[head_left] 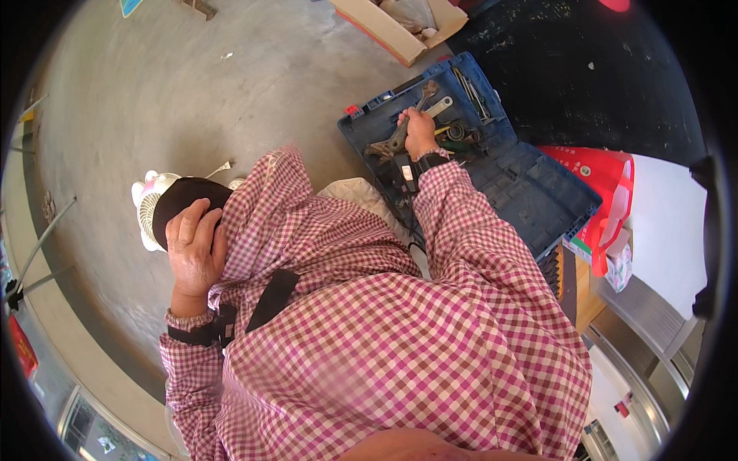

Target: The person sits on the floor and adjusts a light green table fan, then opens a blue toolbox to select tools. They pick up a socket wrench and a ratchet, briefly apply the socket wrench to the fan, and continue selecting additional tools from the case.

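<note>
My right hand (419,132) reaches into an open blue plastic tool case (503,180), its fingers curled round a worn, greyish metal tool (397,141). The exact kind of that tool is partly hidden by the hand. Just beyond the fingers lie an adjustable wrench (427,92) and a pale metal bar-like tool (440,106). A roll of tape (457,131) sits to the right of the hand. My left hand (196,242) rests on a rounded black fabric surface (184,203), fingers loosely bent and somewhat apart, holding nothing.
A white rounded object with a ribbed side (149,203) is on the concrete floor (254,84) at left, near a pale cord end (223,167). An open cardboard box (384,31) stands beyond the case. A red bag (603,192) is at right, beside a black surface (592,92).
</note>
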Motion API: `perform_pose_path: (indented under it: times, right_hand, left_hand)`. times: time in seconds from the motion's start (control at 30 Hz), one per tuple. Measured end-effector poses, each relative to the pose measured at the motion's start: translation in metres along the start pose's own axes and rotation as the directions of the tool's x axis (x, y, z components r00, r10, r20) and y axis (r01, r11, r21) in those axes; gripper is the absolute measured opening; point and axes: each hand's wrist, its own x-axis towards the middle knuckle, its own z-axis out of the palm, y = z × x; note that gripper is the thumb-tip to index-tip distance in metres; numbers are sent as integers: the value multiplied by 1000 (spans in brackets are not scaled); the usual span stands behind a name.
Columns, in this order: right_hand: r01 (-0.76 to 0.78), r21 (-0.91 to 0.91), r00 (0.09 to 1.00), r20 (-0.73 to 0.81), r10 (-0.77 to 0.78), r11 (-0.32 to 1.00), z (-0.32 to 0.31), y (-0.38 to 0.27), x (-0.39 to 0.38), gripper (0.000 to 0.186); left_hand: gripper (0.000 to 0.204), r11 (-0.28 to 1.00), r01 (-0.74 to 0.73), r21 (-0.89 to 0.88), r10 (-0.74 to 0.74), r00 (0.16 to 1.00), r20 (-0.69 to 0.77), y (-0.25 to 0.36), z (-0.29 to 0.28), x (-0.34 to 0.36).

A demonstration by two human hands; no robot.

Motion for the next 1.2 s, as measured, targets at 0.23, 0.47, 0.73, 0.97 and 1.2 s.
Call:
perform_pose_path:
  times: [0.23,0.47,0.73,0.97,1.2]
  right_hand:
    - [-3,-20,992,-127,0,1000,5,10,30,14]
    - [32,-146,994,-96,-46,989,16,18,39,25]
    - [50,-389,992,127,0,920,18,29,14,51]
    - [23,-316,992,-114,-61,949,-56,35,4,36]
    - [23,-356,984,-155,-83,934,-84,83,46,31]
  left_hand:
    - [25,998,-46,-31,47,999,19,1,9,14]
    - [25,997,-72,-23,72,997,4,6,4,20]
    - [24,996,-89,-18,89,996,-9,6,1,16]
    - [25,996,-85,22,85,996,-13,5,3,10]
    - [22,995,-100,-22,100,995,-5,10,15,15]
